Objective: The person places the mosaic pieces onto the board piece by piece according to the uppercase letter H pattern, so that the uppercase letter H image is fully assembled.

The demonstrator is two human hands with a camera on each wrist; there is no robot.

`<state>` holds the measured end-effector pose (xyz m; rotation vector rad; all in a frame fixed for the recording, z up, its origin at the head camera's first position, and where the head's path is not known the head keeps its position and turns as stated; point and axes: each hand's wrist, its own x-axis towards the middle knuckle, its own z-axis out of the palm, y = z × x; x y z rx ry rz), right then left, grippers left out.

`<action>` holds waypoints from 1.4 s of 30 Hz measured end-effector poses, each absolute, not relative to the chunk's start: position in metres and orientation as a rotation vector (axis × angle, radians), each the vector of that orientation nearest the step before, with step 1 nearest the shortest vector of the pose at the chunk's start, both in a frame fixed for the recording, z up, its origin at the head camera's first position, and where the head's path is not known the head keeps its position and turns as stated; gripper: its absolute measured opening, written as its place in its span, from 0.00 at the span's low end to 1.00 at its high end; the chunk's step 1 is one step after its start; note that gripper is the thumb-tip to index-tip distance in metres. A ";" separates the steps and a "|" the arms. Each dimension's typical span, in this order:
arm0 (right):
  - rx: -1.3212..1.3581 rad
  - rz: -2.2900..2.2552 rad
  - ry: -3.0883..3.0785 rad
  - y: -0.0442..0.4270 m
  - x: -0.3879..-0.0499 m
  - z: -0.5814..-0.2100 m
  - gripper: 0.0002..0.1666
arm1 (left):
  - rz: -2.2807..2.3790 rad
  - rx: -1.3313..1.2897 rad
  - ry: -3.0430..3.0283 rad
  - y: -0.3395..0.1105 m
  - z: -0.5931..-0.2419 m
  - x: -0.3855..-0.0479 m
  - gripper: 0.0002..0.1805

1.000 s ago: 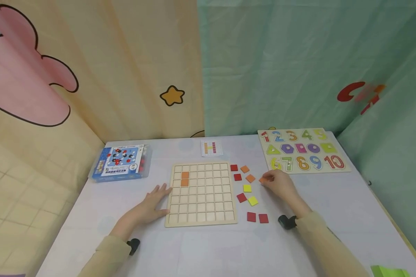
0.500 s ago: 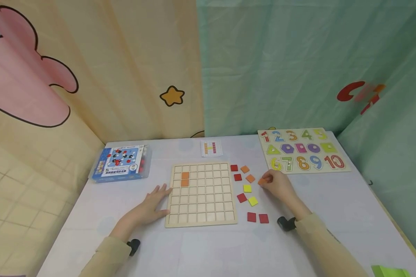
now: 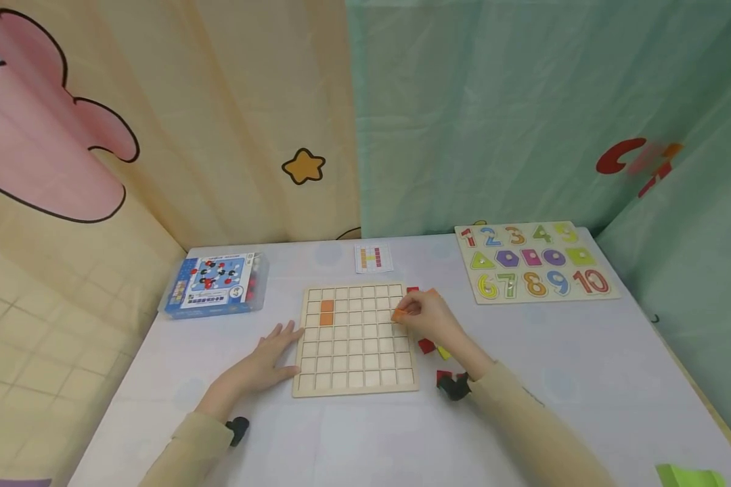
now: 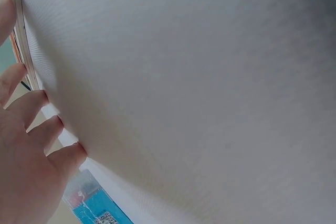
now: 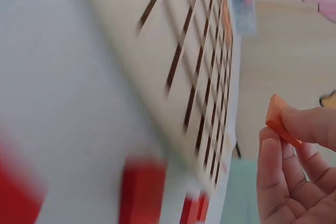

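Currently my right grip (image 3: 434,320) pinches an orange tile (image 3: 398,316) above the right-hand columns of the gridded board (image 3: 356,349), where two more orange tiles (image 3: 327,306) sit in adjoining cells toward the far left. My left grip (image 3: 268,360), fingers spread, touches the board's left edge on the tabletop (image 3: 365,439).

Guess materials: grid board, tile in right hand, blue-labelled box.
Board: likely wood, matte; pale tan, no visible shine.
Tile: painted wood or plastic, can't tell; smooth, even orange, crisp edges.
Box: probably clear plastic; red contents show through one end.
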<state>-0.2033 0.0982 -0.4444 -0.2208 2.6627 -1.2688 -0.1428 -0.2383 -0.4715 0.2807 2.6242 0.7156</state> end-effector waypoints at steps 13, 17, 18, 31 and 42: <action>-0.522 -1.301 2.518 0.001 -0.211 -0.455 0.06 | 0.732 0.275 2.628 -0.238 -0.469 -0.142 0.41; -0.569 -1.263 2.550 -0.013 -0.212 -0.463 0.04 | 0.721 0.280 2.626 -0.239 -0.469 -0.142 0.41; -0.572 -1.248 2.559 -0.016 -0.212 -0.464 0.04 | 0.723 0.279 2.626 -0.239 -0.469 -0.142 0.42; -0.551 -1.122 2.575 -0.032 -0.213 -0.465 0.01 | 0.720 0.275 2.623 -0.239 -0.468 -0.143 0.42; -0.504 -1.051 2.638 -0.038 -0.209 -0.468 0.03 | 0.719 0.313 2.637 -0.241 -0.471 -0.143 0.41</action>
